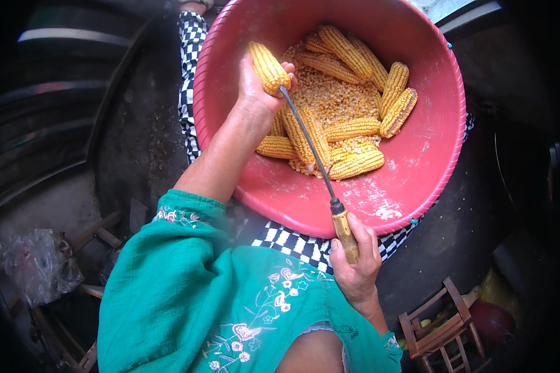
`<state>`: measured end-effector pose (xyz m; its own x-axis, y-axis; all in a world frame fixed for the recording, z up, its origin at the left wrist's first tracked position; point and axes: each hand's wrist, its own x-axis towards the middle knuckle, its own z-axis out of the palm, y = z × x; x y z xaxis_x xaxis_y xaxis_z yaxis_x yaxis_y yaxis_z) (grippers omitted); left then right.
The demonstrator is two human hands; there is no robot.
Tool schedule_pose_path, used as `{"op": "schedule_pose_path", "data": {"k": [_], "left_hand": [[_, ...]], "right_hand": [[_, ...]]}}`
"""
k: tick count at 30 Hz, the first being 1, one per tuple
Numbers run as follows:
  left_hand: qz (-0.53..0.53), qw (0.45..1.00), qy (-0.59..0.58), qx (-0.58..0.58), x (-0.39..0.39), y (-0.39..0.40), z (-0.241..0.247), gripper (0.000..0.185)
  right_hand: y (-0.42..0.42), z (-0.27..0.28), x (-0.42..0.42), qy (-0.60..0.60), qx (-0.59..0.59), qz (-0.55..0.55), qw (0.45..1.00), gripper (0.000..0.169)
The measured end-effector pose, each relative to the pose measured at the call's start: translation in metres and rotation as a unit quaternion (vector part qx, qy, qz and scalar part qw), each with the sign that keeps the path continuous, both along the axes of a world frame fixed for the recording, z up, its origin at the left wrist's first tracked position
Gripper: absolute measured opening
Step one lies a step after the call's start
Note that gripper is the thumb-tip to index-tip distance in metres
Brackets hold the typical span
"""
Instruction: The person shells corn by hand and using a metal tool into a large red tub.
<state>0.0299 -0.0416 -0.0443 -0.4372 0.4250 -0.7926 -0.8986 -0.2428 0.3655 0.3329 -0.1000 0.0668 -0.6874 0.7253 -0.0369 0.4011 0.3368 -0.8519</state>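
Note:
My left hand [256,86] holds an ear of corn [267,67] above the left side of a red plastic basin [401,186]. With my right hand [361,265] I grip the wooden handle of a long thin metal tool [315,154], a screwdriver or awl. Its shaft reaches up and left, and its far end meets the base of the held ear; whether the tip is in it I cannot tell. Loose corn kernels [340,102] cover the basin's bottom, with several more ears [350,51] lying on them at the top, the right and the near side.
The basin rests over black-and-white checked cloth [289,242] on my legs. A small wooden chair [438,331] stands on the dark floor at lower right, beside a round dark red object [492,321]. At left lie a clear plastic bag [42,268] and wooden furniture parts [98,231].

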Motion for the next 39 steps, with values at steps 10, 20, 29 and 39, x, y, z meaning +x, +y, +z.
{"op": "schedule_pose_path", "data": {"k": [10, 20, 29, 39], "left_hand": [[-0.029, 0.995, 0.076, -0.06, 0.006, 0.002, -0.005, 0.058], [-0.107, 0.969, 0.179, -0.136, 0.011, 0.001, -0.015, 0.056], [-0.134, 0.955, 0.199, -0.172, 0.006, -0.004, -0.025, 0.053], [-0.067, 0.99, 0.078, -0.093, 0.004, -0.006, -0.029, 0.058]], "right_hand": [[-0.006, 0.003, -0.013, -0.044, 0.053, 0.041, 0.997, 0.057], [-0.004, 0.02, -0.014, 0.012, -0.345, -0.109, 0.932, 0.05], [-0.002, 0.012, -0.019, -0.027, -0.104, -0.001, 0.994, 0.05], [0.017, 0.003, -0.004, 0.176, -0.638, -0.169, 0.731, 0.048]]}}
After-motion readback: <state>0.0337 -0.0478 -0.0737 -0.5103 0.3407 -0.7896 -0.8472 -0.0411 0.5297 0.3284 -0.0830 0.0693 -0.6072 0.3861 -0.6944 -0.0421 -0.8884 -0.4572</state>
